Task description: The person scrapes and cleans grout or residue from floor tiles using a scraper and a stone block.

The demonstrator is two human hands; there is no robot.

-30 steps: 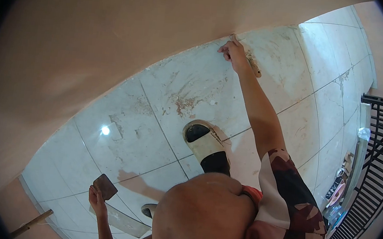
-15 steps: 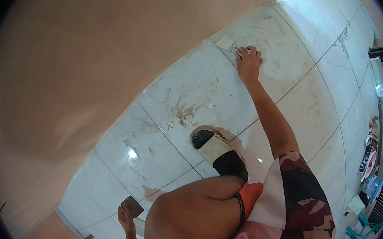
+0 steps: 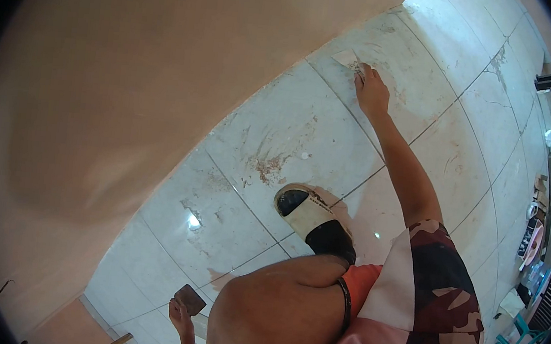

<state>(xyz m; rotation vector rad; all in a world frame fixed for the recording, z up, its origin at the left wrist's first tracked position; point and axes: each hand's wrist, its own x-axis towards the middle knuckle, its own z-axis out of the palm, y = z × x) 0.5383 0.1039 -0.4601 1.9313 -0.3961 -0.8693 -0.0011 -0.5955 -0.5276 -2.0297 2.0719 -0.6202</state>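
A plastered wall (image 3: 130, 92) meets the tiled floor (image 3: 280, 126). Since 0.5 s ago the right hand (image 3: 371, 91) has slid its scraper blade (image 3: 348, 58) further along the tile toward the wall, so scraping continues. The left hand (image 3: 179, 312) grips 1 dark pad (image 3: 191, 298). 1 sandal (image 3: 311, 216) shows.

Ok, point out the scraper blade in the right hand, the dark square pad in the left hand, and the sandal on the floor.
scraper blade (image 3: 348, 58), head view, on the flat pale blade against the tile.
dark square pad (image 3: 190, 298), head view, on the middle of its face.
sandal (image 3: 305, 212), head view, on the pale strap over the foot.
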